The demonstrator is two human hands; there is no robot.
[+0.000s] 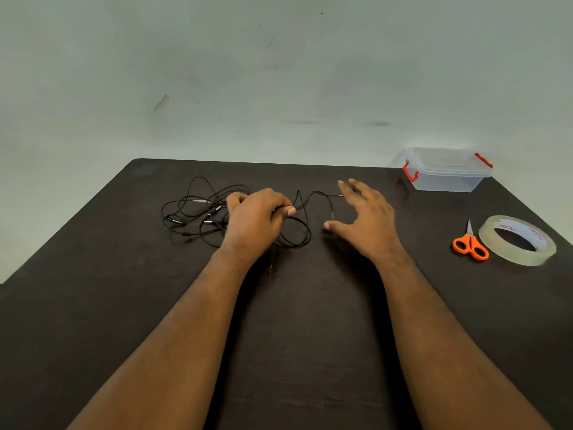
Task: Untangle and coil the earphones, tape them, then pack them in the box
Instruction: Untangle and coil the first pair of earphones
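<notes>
Black earphones (198,212) lie in a loose tangle on the dark table (124,305), left of centre. My left hand (254,221) pinches a strand of the cord between thumb and fingers, on the right side of the tangle. From there the cord runs right in a loop toward the plug end near my right hand (366,218). That hand hovers with fingers spread and holds nothing; its thumb is close to a strand. A clear roll of tape (517,240) lies at the right. A clear plastic box (446,170) with red clips and its lid on stands at the back right.
Orange-handled scissors (470,243) lie just left of the tape roll. The table's far edge meets a pale wall. The box sits at the table's back right corner, partly over the edge line.
</notes>
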